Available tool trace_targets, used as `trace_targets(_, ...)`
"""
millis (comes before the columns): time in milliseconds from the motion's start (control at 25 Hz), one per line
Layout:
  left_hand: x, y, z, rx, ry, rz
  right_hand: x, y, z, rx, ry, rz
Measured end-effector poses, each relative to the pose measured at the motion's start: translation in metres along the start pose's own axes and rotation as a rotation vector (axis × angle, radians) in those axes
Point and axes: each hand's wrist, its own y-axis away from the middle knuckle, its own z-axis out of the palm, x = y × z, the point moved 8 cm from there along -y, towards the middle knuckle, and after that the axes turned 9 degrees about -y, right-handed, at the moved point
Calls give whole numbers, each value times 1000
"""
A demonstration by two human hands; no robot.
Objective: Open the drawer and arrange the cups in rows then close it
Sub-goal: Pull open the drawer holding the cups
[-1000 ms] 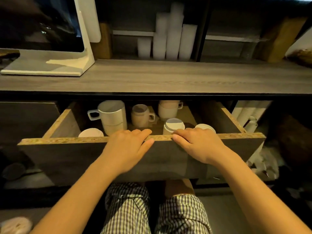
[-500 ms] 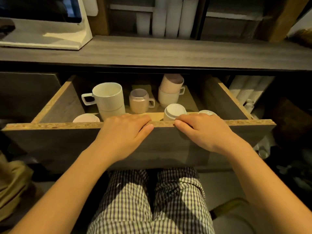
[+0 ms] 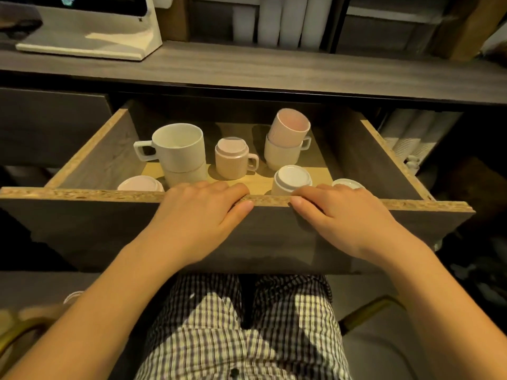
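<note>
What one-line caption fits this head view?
Both hands, left hand and right hand, grip the open drawer front above unsorted cups.

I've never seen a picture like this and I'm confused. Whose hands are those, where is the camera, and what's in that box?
The camera sits on a person's head, looking down, so you see their own arms. The left hand and right hand grip the front edge of an open wooden drawer. Inside are cups: a big white mug stacked on another, an upside-down pink mug, a pink cup tilted in a white one, and more upside-down cups near the front. No cup is being held.
</note>
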Motion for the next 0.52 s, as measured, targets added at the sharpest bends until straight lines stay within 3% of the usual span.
trace_targets(160,-1,0,0,-66,-2,25,0,-3,0,-117,-25,9)
trace_targets(400,-7,-30,-5,-429,181,90,-5,-40,-10,-307,28,25)
trace_targets(520,-17,-66,-13,-414,124,137,-10,-74,-14,-310,86,0)
